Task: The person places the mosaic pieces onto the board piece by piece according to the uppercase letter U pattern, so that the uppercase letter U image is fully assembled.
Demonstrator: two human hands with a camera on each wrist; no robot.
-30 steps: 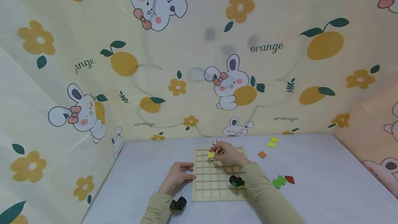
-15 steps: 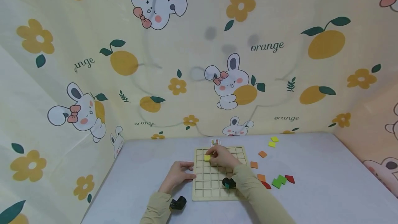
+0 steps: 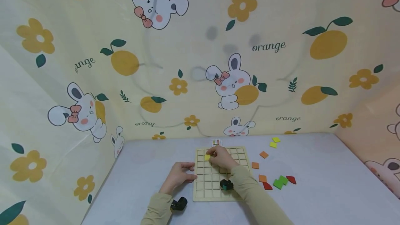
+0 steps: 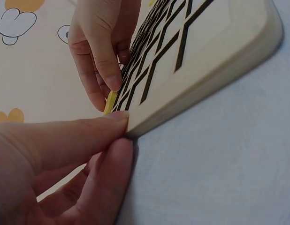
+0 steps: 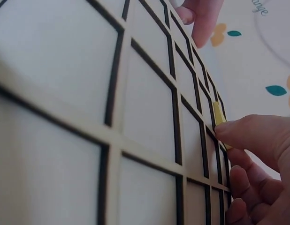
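Note:
A pale wooden grid board [image 3: 220, 199] lies on the table. My left hand [image 3: 178, 177] holds its left edge; in the left wrist view the thumb [image 4: 100, 126] lies on the rim and a finger [image 4: 117, 164] sits below it. My right hand [image 3: 222, 157] pinches a yellow square tile [image 3: 207, 157] over the board's far left squares. Seen from the right wrist, thumb and fingers grip that tile [image 5: 219, 114], which stands tilted at the grid. The right hand's far fingers are partly hidden in the head view.
Right of the board lie orange tiles [image 3: 255, 165], green tiles [image 3: 278, 184], red pieces [image 3: 291, 180] and yellow tiles [image 3: 273, 144]. A small printed card [image 3: 216, 142] lies behind the board. A patterned curtain [image 3: 187, 44] stands behind the table.
My right hand has moved left and slightly nearer with the yellow tile, uncovering orange and red pieces right of the board. The left hand stays at the board's edge.

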